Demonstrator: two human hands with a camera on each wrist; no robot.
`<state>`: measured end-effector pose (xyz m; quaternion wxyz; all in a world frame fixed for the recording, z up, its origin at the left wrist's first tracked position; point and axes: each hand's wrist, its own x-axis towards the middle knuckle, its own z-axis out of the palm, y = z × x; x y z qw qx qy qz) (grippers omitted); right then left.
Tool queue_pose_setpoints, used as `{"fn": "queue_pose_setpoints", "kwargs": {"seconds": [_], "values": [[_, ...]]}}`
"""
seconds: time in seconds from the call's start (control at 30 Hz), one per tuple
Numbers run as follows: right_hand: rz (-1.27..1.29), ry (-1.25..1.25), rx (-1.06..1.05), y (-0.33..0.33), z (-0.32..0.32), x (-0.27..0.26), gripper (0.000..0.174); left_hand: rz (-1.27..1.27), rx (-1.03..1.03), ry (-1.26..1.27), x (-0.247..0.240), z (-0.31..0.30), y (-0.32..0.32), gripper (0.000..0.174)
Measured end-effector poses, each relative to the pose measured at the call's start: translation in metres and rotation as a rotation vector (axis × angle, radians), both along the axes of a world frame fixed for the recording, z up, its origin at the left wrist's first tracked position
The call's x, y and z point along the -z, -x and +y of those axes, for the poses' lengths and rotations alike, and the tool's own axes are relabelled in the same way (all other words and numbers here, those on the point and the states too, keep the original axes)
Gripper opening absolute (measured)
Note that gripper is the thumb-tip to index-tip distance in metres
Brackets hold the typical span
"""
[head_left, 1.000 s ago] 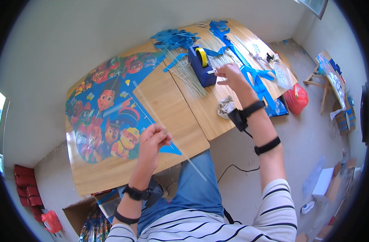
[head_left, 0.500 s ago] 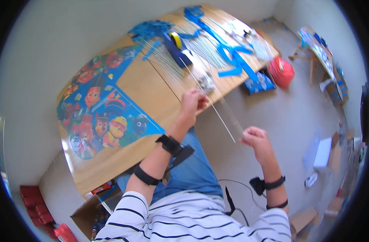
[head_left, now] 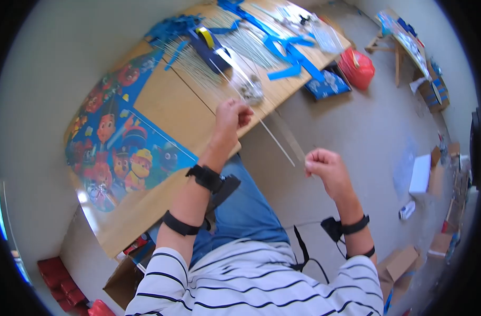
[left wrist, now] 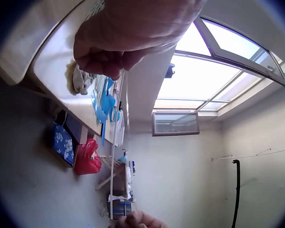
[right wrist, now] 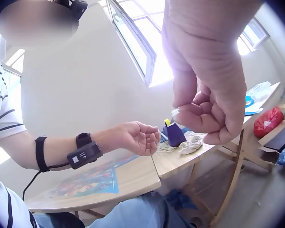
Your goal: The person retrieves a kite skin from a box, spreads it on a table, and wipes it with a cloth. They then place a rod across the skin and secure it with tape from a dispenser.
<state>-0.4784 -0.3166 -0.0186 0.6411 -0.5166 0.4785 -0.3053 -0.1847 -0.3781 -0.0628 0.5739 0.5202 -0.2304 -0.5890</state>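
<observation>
My left hand (head_left: 231,118) (left wrist: 128,33) pinches a thin white stick (head_left: 274,141) (left wrist: 114,166) that slants past the table's front edge. To its right, my right hand (head_left: 329,171) (right wrist: 211,76) is raised off the table, thumb and fingertip pinching the end of something small and clear (right wrist: 175,113). A see-through strip (head_left: 290,136) runs toward this hand beside the stick; its other end is unclear. On the table stand a dark blue tape dispenser (head_left: 209,51) (right wrist: 175,135) with a yellow core and a crumpled whitish wad (head_left: 251,90) in front of it.
Thin sticks (head_left: 190,68) and blue strips (head_left: 285,72) lie on the table (head_left: 172,102). A cartoon-printed sheet (head_left: 106,152) covers its left part. A red bag (head_left: 356,68), a blue patterned item (head_left: 327,84) and boxes (head_left: 401,263) stand around the floor.
My right hand has moved from the dispenser down to the right, away from the table. My left hand has moved right and up with the stick. The head view has shifted, moving the table up and left.
</observation>
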Motion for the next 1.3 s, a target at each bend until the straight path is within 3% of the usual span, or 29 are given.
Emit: {"fn": "queue_pose_setpoints", "kwargs": {"seconds": [0.47, 0.57, 0.67, 0.77, 0.87, 0.97, 1.07, 1.3], "values": [[-0.049, -0.136, 0.085, -0.005, 0.001, -0.039, 0.008, -0.411, -0.280, -0.171, 0.054, -0.038, -0.148, 0.005], [-0.035, -0.136, 0.105, -0.005, 0.000, -0.044, 0.008, -0.636, -0.324, -0.308, 0.061, -0.050, -0.158, 0.006], [0.004, -0.193, 0.102, 0.005, -0.006, 0.011, 0.008, -1.179, -0.384, -0.063, 0.067, -0.057, -0.157, 0.010], [-0.001, -0.230, 0.099, 0.005, -0.014, 0.043, 0.006, -0.478, -0.294, -0.045, 0.041, -0.084, -0.134, 0.012], [0.023, -0.244, 0.104, 0.004, -0.017, 0.052, 0.006, 0.045, -0.339, -0.063, 0.016, -0.111, -0.103, 0.013], [0.017, -0.239, 0.115, 0.007, -0.017, 0.059, 0.006, 0.359, -0.421, -0.120, 0.018, -0.142, -0.090, 0.012], [0.018, -0.237, 0.130, 0.005, -0.017, 0.063, 0.006, 0.413, -0.493, -0.074, 0.018, -0.160, -0.078, 0.013], [0.165, -0.178, 0.121, 0.009, -0.008, 0.084, 0.007, 0.207, -0.522, -0.178, 0.029, -0.165, -0.071, 0.015]]}}
